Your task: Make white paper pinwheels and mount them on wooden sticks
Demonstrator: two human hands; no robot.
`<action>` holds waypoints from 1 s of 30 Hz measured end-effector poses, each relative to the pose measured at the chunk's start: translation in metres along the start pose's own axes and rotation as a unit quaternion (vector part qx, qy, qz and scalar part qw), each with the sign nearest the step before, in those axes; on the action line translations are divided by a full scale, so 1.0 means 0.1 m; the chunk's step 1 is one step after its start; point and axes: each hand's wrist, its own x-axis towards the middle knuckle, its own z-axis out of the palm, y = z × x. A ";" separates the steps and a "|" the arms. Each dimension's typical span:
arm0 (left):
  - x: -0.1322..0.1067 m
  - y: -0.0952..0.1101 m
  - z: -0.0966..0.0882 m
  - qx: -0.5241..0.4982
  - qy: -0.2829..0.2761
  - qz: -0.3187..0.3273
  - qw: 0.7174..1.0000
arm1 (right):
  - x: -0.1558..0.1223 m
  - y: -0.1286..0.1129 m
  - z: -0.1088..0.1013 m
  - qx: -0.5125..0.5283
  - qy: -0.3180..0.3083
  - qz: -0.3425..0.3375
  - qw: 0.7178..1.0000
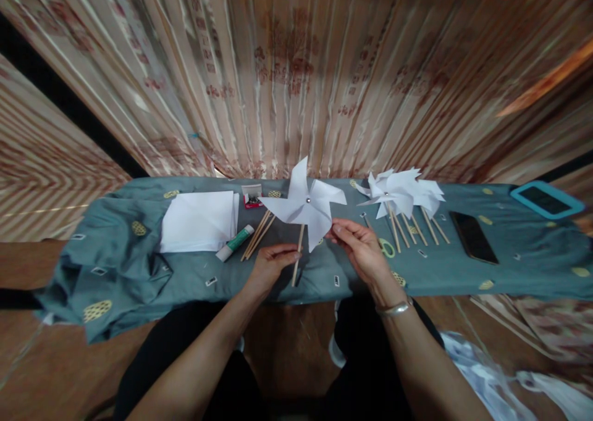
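A white paper pinwheel [296,206] with a round pin at its centre stands upright on a thin wooden stick in front of me. My left hand [273,265] is closed, pinching the stick between thumb and fingers below the blades. At the pinwheel's right side, my right hand [361,247] is closed with thumb and fingertips at the edge of a blade. Behind that hand lie scissors with green handles [386,247], partly hidden. Several more white pinwheels [402,189] on sticks lie together to the right.
A blue-green patterned cloth [482,282] covers the narrow table. On the left are a stack of white paper [199,221], a glue stick [235,243], loose wooden sticks [257,236] and a small red box of pins [252,197]. A phone [473,237] and a blue-framed device [546,199] lie right.
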 end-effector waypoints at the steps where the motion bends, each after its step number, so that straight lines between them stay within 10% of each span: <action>1: 0.00 0.00 0.00 -0.003 0.000 0.000 1.000 | 0.00 0.00 0.01 0.003 -0.002 0.002 1.000; 22: 0.01 0.04 -0.03 -0.012 -0.006 0.013 1.000 | -0.10 0.02 0.14 -0.052 -0.078 0.001 0.996; 30: 0.01 0.06 -0.06 -0.037 -0.007 -0.013 0.999 | -0.01 -0.11 -0.19 -0.029 0.053 -0.102 0.993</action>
